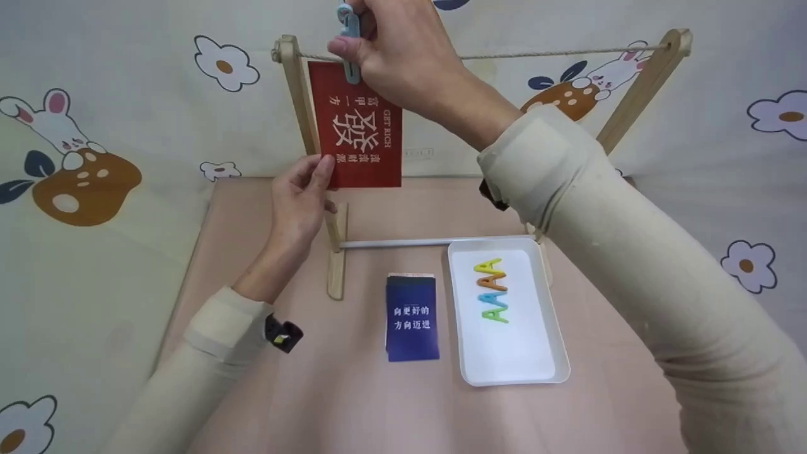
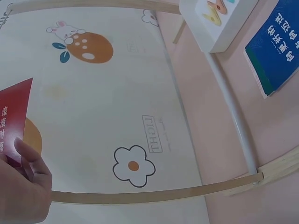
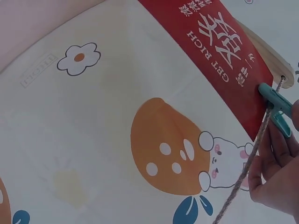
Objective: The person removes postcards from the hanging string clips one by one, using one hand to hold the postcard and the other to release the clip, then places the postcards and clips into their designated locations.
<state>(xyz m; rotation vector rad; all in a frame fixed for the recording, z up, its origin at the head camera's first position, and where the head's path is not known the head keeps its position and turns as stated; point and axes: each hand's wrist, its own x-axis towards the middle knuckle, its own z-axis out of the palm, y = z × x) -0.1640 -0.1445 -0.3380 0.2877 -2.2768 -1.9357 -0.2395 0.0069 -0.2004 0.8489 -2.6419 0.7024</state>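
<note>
A red card point(image 1: 378, 170) with white characters and "GET RICH" hangs at the left end of a rope point(image 1: 529, 55). My left hand point(image 1: 301, 195) pinches its lower left edge between thumb and fingers. Up at the rope, my right hand point(image 1: 403, 57) grips a blue-green clothespin point(image 1: 351, 38), whose jaws lie over the card's top edge and the rope. The right wrist view shows the clothespin point(image 3: 275, 105) astride the rope, at the card's corner.
The rope spans two wooden posts point(image 1: 643, 91) joined below by a white rod point(image 1: 397, 243). Blue cards point(image 1: 413, 334) lie stacked on the pink tabletop point(image 1: 284, 378). Beside them, a white tray point(image 1: 520, 359) holds several coloured clothespins point(image 1: 492, 282). Patterned cloth point(image 1: 157, 271) surrounds the table.
</note>
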